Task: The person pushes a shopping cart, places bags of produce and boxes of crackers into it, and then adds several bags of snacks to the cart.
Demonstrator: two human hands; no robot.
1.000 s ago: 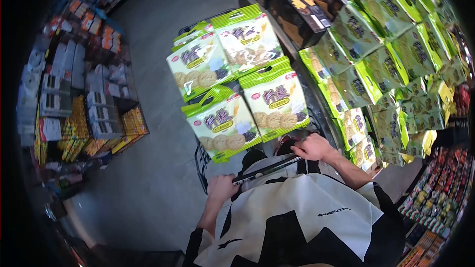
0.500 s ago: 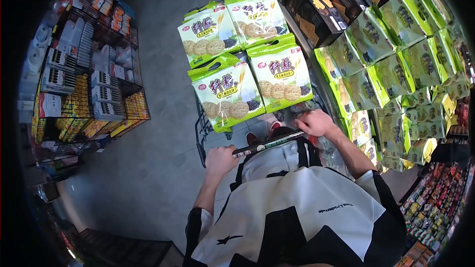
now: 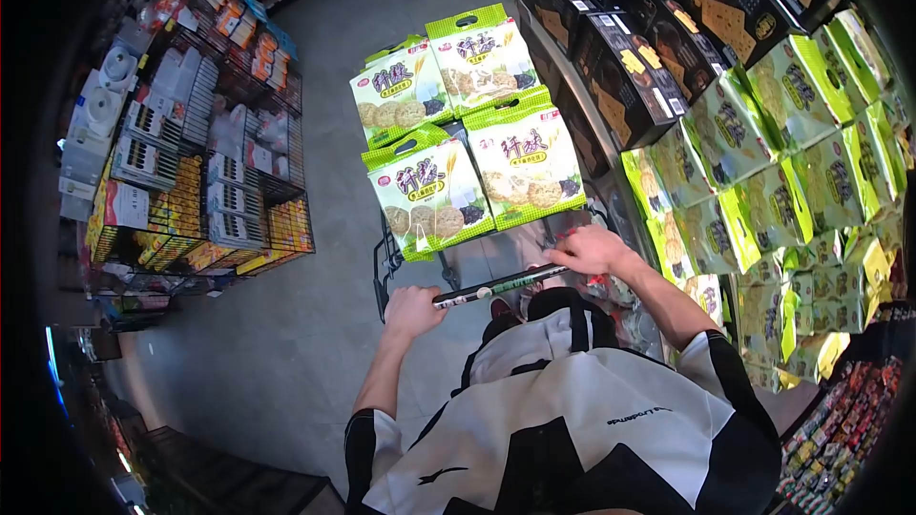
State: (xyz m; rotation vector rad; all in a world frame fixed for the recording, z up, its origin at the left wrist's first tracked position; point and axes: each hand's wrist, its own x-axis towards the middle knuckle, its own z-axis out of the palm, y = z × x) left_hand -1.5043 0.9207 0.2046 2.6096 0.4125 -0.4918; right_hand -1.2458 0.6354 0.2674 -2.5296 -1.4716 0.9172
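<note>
My left hand (image 3: 413, 310) is wrapped round the left end of the dark shopping cart handle (image 3: 501, 286). Toward the other end, my right hand (image 3: 593, 250) grips the same bar, its fingers partly hidden. Beyond the handle, several green and white biscuit bags (image 3: 528, 167) lie on the cart in two columns, each with a cut-out carrying slot. Pictures of round biscuits and dark berries show on their fronts. Part of the cart's frame (image 3: 384, 272) is visible at the left, with most of it hidden under the bags.
On the right, more green biscuit bags (image 3: 763, 200) are stacked beside black boxes (image 3: 625, 76) close to the cart. Wire racks (image 3: 205, 162) of packaged goods stand at the left. Grey floor (image 3: 315, 257) runs between them. Small colourful packets (image 3: 849, 420) fill the lower right.
The racks at the left and the boxes and bags at the right have shifted down and rightward in view. Both hands stay on the handle, and the cart keeps nearly the same place in view.
</note>
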